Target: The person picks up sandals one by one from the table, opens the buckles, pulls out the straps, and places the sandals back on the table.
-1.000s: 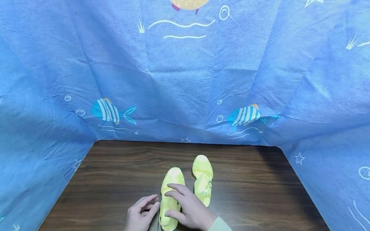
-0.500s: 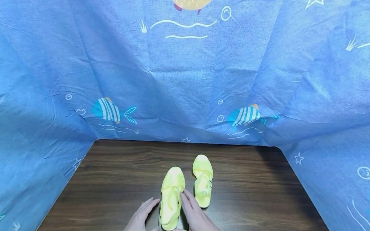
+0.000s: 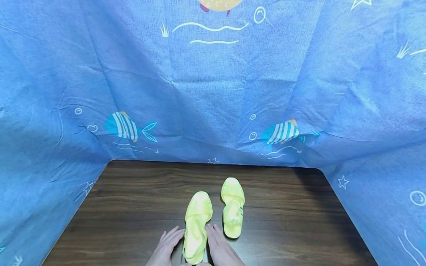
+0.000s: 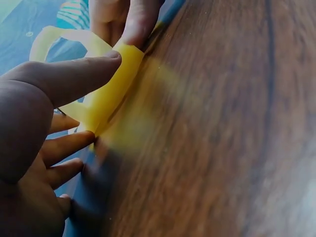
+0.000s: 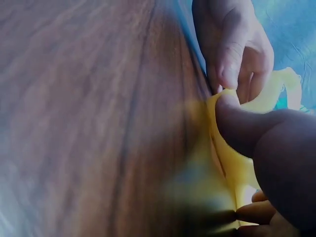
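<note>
Two yellow-green strappy sandals lie on the table, toes pointing away. The nearer left sandal [image 3: 199,207] is between both hands. My left hand [image 3: 165,252] grips its left side and heel, and my right hand [image 3: 225,254] grips the right side and heel. In the left wrist view, the left thumb and fingers of my left hand [image 4: 29,123] meet the yellow heel [image 4: 116,89]. The right wrist view has my right hand [image 5: 286,158] with its thumb on the heel edge [image 5: 227,153]. Farther back and right lies the other sandal [image 3: 233,193], untouched.
The dark wood table [image 3: 144,197] has rounded far corners. A blue cloth [image 3: 214,98] printed with fish, stars and bubbles hangs behind it and along both sides.
My right hand has come from above the nearer sandal down to its right side and heel. My left thumb has moved in to the heel. Both sandals stay in place.
</note>
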Tool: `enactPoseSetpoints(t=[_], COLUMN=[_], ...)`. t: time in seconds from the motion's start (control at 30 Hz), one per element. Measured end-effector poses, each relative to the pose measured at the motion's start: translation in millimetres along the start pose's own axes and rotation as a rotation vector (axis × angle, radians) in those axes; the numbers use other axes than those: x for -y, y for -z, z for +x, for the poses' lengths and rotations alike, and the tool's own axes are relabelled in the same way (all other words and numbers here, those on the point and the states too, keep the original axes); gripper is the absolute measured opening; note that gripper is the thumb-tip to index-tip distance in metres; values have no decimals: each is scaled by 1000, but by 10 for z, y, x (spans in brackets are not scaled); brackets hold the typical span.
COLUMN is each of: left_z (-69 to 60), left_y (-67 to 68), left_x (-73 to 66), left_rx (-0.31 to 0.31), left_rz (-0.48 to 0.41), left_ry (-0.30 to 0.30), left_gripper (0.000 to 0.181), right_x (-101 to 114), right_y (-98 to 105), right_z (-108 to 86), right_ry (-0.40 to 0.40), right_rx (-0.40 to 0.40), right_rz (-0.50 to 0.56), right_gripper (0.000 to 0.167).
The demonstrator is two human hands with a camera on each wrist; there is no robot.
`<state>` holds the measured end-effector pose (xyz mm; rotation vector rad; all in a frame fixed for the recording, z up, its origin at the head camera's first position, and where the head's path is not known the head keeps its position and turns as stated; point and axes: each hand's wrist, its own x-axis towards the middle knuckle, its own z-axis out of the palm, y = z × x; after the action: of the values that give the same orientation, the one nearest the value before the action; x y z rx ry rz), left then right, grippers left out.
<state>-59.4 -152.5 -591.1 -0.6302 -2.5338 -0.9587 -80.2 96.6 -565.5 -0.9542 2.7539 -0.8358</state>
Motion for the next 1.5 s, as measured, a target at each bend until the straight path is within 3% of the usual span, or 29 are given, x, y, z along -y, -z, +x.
enactPoseSetpoints(t=[0.2, 0.47, 0.73, 0.93, 1.3, 1.5], left_z=[24, 109, 284, 400, 587, 620], left_y=[-12, 22, 91, 85, 53, 35], left_x=[-61, -107, -113, -62, 88, 135], left_rx=[-2, 14, 92, 77, 139, 166], left_rz=[-42, -125, -165, -138, -122, -125], left_ry=[65, 113, 230, 230, 285, 295], left_gripper=[88, 88, 86, 84, 84, 85], right_x=[0, 18, 4, 10, -29, -35], right_y=[12, 68, 82, 115, 95, 78], right_z=[32, 123, 263, 405, 637, 695], right_ry=[15, 11, 23, -29, -8, -42], right_rx=[-7, -1, -79, -75, -148, -124], right_rz=[-17, 54, 18, 39, 39, 54], right_gripper=[100, 97, 94, 93, 92, 96])
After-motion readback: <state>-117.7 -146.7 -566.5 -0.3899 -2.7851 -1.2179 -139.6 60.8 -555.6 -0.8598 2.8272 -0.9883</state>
